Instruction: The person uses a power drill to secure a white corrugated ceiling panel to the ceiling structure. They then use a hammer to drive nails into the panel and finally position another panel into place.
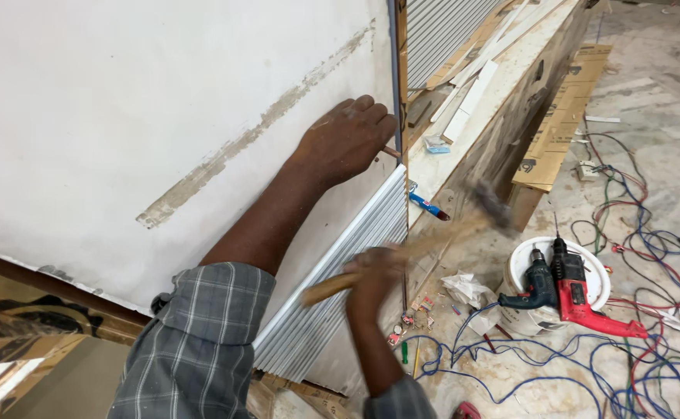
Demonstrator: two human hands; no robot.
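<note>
the left hand (348, 140) lies flat on the white wall (123, 101), its fingers pinching one small nail or peg (390, 152) at the panel edge. the one fluted panel (348, 271) leans below it. the right hand (375, 271), closed on one blurred hammer (425, 244), is lower right of the nail; the handle's long axis points up right. two drills (565, 283) rest on one white bucket (597, 271).

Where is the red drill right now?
The red drill lies across the white bucket on the floor, lower right of the head view, beside a dark green drill, among tangled wires.
</note>
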